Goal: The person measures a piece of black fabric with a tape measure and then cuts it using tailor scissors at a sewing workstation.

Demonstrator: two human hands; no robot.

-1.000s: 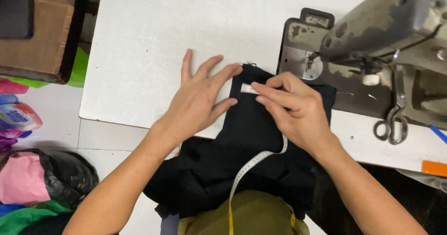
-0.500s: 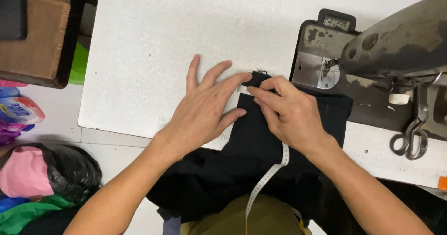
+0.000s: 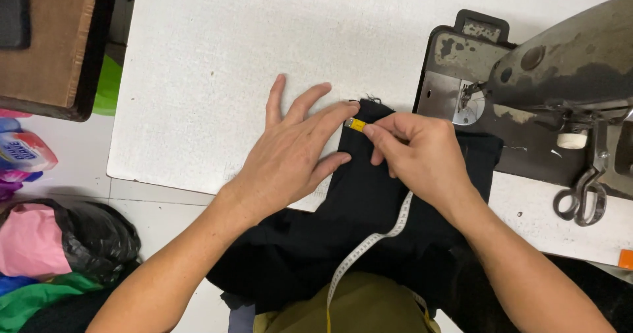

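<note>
1. The right hand (image 3: 422,158) pinches the yellow end of a measuring tape (image 3: 356,124) between thumb and forefinger, pressing it onto the black fabric (image 3: 369,201). The left hand (image 3: 290,151) lies flat with fingers spread, its fingertips holding down the cloth's top corner.
2. The fabric sits at the near edge of the white worktop (image 3: 217,62), most of it hanging off toward the person's lap; the tape trails back across it.
3. A second ago the tape end showed white and sat lower on the cloth; now its yellow tip has been slid up to the frayed top edge, and the left fingers have closed in beside it. By the look of it, the tape's start is being lined up with that edge.
4. At the worktop's right side stands a grey sewing machine (image 3: 560,69), just beside the fabric, with scissors (image 3: 583,194) on the worktop near its base. Bags of coloured cloth (image 3: 59,247) lie on the floor to the left. Nothing covers the fabric except the hands.
</note>
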